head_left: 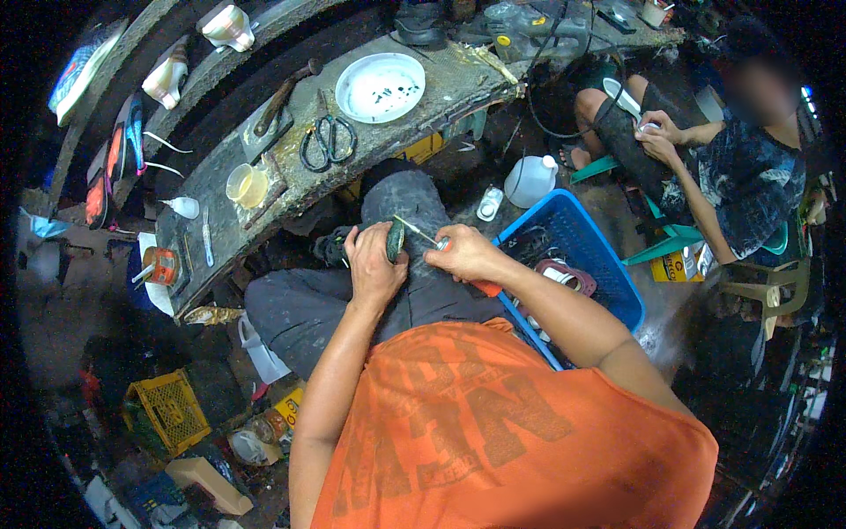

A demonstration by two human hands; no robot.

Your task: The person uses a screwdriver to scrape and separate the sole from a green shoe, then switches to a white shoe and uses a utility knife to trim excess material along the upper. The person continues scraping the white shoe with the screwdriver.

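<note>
Above my lap, my left hand (374, 264) is closed around a dark green, curved piece (396, 242) with a paler edge; its kind is not clear. My right hand (464, 254) grips a thin stick-like tool (414, 228) with a pale shaft. The tool slants up and left, its tip close to the top of the green piece; whether they touch I cannot tell. My fingers partly cover both things.
Scissors (328, 145), a white plate (380, 87) with dark bits and a cup of yellowish stuff (247, 187) sit on the bench ahead. At my right stand a blue basket (627, 282) holding shoes and a plastic jug (531, 181). Another person (736, 181) sits beyond, handling something white.
</note>
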